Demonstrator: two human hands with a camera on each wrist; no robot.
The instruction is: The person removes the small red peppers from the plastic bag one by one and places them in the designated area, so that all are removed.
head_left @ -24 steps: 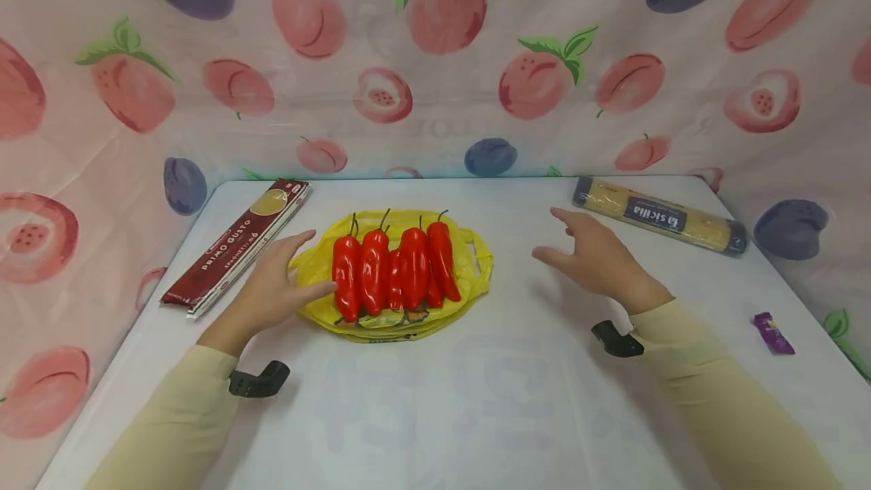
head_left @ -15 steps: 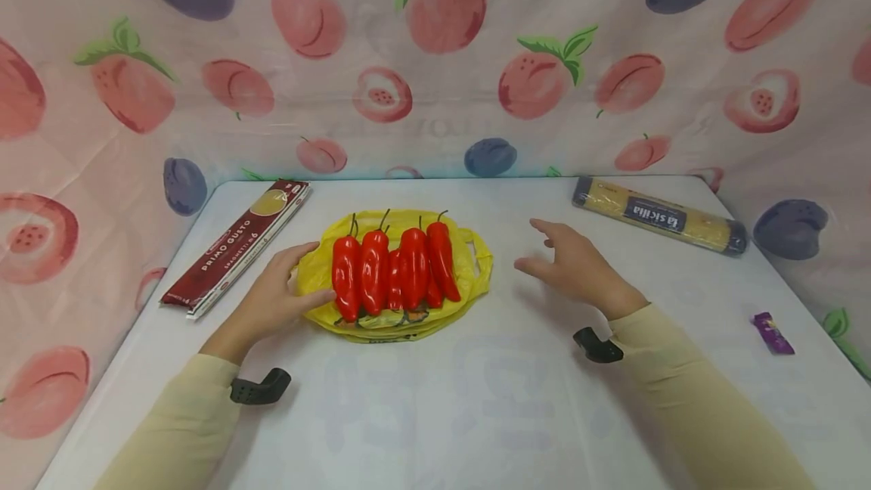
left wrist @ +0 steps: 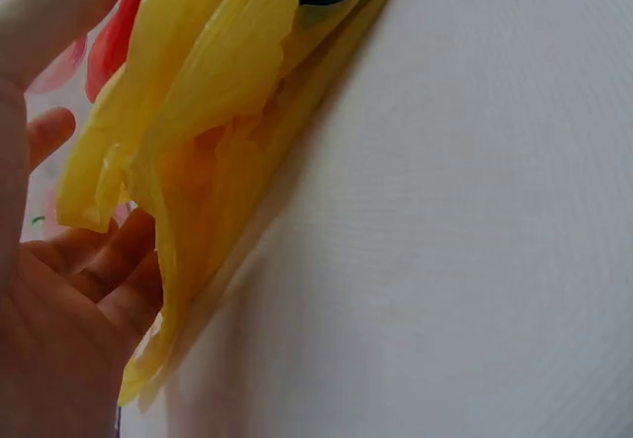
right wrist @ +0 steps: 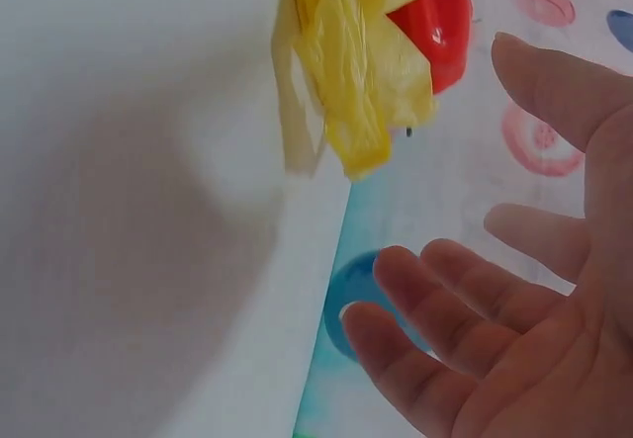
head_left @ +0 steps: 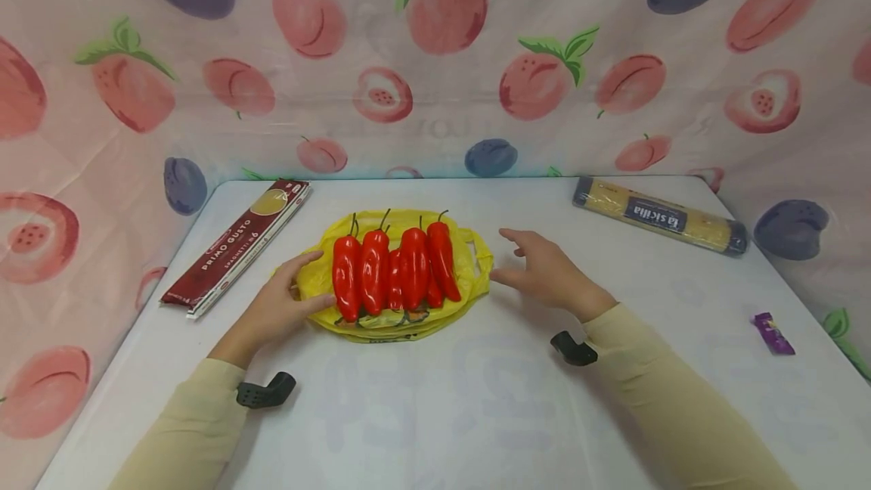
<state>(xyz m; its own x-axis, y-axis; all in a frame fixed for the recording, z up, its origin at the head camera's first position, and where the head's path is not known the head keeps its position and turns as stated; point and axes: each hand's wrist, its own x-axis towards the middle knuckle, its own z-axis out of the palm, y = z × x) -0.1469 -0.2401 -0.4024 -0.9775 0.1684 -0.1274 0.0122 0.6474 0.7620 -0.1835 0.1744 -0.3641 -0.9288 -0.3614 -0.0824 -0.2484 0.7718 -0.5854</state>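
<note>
We log 2 arms, left arm point(head_left: 184, 422) and right arm point(head_left: 674, 392), reaching forward, angled inward. Left hand point(head_left: 275, 310): thumb apart from gently curved fingers. Right hand point(head_left: 547, 272): palm inward, fingers loosely spread.

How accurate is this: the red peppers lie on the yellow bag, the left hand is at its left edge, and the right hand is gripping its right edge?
One thing is off: the right hand isn't gripping anything. The right wrist view shows it spread, apart from the yellow bag. The red peppers do lie on the bag, with the left hand at its left edge.
</note>
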